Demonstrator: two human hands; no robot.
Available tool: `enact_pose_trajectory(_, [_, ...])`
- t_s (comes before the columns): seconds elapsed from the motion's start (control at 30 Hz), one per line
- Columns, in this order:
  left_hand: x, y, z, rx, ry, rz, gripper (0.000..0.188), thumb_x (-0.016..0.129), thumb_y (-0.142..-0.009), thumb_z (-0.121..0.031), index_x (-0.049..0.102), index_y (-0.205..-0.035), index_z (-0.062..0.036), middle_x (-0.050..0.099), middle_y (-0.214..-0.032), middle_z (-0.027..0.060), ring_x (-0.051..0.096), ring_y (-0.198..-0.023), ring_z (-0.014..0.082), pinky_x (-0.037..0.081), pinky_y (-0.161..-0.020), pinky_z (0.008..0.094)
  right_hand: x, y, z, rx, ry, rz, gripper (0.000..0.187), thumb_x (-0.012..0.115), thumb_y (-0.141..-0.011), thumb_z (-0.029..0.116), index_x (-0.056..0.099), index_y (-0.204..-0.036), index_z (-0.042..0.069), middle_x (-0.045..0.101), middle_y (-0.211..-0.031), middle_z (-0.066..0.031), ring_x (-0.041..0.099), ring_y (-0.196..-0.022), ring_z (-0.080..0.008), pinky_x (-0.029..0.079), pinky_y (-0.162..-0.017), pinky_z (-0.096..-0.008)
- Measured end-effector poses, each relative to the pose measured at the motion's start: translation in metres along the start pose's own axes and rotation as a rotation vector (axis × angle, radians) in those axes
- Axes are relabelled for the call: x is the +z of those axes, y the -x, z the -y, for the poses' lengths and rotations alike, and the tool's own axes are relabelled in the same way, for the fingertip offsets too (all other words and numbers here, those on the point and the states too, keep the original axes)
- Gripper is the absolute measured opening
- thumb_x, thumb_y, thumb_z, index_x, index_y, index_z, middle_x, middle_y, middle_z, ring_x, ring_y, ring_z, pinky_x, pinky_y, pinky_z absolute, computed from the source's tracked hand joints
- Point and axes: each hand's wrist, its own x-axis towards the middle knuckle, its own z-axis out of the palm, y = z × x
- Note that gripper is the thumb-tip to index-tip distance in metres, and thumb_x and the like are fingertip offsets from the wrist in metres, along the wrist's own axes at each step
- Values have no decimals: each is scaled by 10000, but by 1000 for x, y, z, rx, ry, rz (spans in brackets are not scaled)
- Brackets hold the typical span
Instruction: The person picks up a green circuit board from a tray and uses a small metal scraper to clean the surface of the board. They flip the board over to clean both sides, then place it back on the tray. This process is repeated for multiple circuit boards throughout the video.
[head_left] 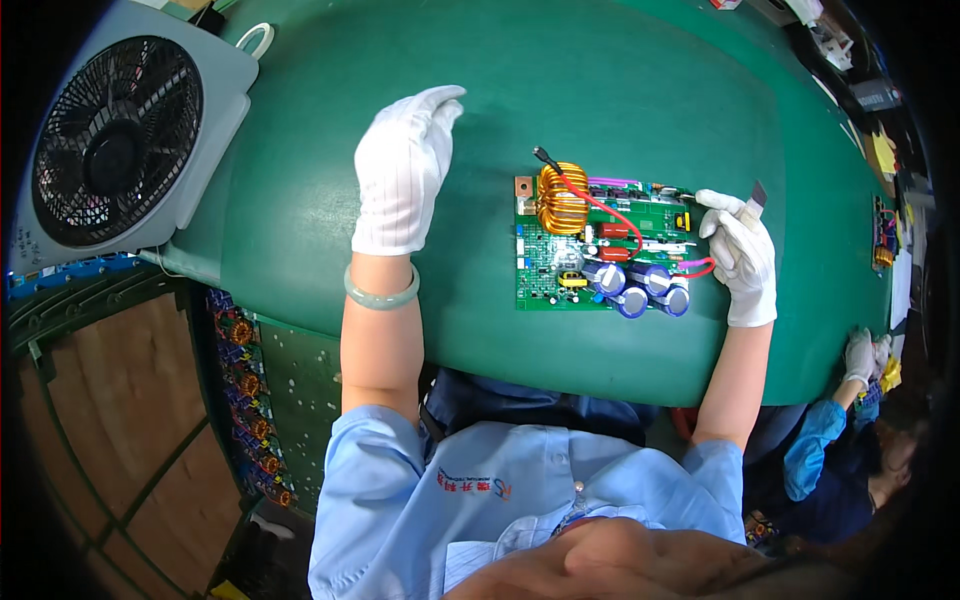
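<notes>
A green circuit board lies on the table in front of me. It carries a copper-wound toroid coil, several blue-purple capacitors, red parts and a red wire ending in a black tip. At its right edge is my right hand, white-gloved, with curled fingers closed on a small tool with a flat grey blade; a finger reaches to the board's upper right corner. Left of the board and apart from it, my left hand is raised, white-gloved. Its fingers stretch to the right, with nothing visible in them.
A grey box fan stands at the far left on the green table. Below it, a row of similar boards sits beside a rack. At the right, a co-worker's gloved hands work near another board; one more board stands above.
</notes>
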Motion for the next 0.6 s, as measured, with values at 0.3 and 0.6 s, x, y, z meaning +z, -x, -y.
enact_pose_trajectory(0.3, [-27, -5, 24, -99, -73, -209, 211, 632, -953, -85, 717, -1123, 7, 725, -982, 98, 656, -881, 176, 504, -849, 284, -1, 1, -1, 15, 35, -37, 402, 550, -992, 185, 583, -1248, -123, 631, -865, -115, 309, -418, -21, 219, -403, -186])
enact_pose_trajectory(0.6, [-9, 4, 4, -10, 316, 211, 203, 606, -929, -21, 714, -1101, -25, 716, -951, 98, 652, -855, 207, 518, -793, 297, 1, 1, 0, 19, 61, -30, 391, 548, -1001, 194, 592, -1247, -106, 632, -855, -100, 301, -411, -15, 212, -393, -188])
